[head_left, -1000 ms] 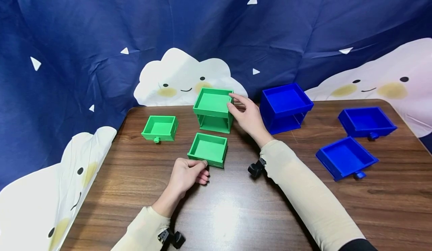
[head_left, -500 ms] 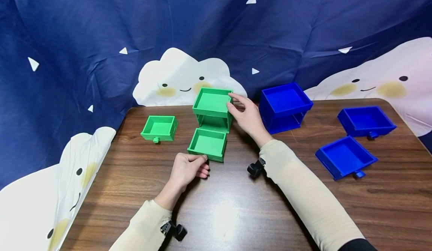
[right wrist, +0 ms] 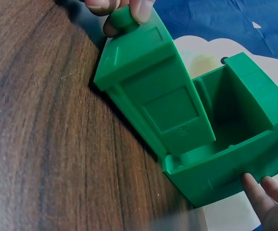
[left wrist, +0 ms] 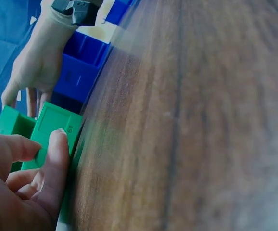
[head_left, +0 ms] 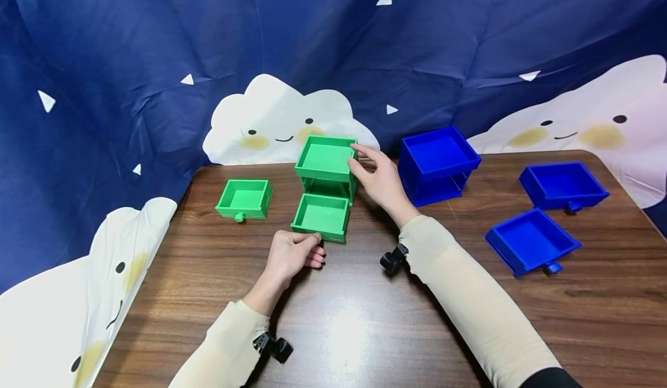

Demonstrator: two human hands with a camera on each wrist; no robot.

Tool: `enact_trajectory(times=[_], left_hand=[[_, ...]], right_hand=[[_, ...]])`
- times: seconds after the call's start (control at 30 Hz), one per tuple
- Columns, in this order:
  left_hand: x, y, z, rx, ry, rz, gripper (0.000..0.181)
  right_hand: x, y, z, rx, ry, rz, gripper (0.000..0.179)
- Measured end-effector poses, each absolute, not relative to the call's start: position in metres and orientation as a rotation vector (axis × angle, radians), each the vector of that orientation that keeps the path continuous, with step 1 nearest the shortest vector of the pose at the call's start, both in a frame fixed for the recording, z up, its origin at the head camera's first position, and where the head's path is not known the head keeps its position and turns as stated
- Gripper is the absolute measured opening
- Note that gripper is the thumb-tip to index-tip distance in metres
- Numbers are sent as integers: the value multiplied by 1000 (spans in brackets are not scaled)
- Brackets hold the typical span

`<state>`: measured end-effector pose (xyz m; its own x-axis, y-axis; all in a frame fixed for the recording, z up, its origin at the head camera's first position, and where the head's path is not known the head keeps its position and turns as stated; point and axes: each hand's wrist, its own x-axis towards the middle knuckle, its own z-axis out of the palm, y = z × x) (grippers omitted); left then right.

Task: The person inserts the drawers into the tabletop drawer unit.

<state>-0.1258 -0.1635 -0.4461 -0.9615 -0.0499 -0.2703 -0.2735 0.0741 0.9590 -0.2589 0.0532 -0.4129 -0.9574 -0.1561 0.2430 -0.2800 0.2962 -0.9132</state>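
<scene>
My left hand (head_left: 292, 255) pinches the round front knob (right wrist: 123, 19) of a green drawer (head_left: 321, 214) between thumb and fingers. The drawer's back end lies at the lower opening of a green two-tier cabinet (head_left: 327, 159), just inside its floor edge in the right wrist view. My right hand (head_left: 383, 182) rests on the cabinet's right side. Its fingers are fairly straight, with two fingertips (right wrist: 248, 179) against the side wall. The cabinet's upper level forms a shallow tray at the top. The knob is hidden behind the left fingers in the head view.
Another green drawer (head_left: 244, 199) sits to the left, knob facing front. Right of the green cabinet stands a similar blue cabinet (head_left: 439, 165). Two blue drawers, one farther back (head_left: 564, 184) and one nearer (head_left: 532, 238), lie farther right on the wooden table (head_left: 365, 318). A blue curtain hangs behind.
My left hand has pushed the green drawer away from me, up to the cabinet's lower opening. The right hand stays at the cabinet's side.
</scene>
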Motion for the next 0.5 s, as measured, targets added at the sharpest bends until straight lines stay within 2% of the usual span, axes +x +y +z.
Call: enact_trajectory(times=[0.5], left_hand=[[-136,-160,-447,-341,2178,1999,25]], right_hand=[[-259,53,-412,415,-2444,1753,47]])
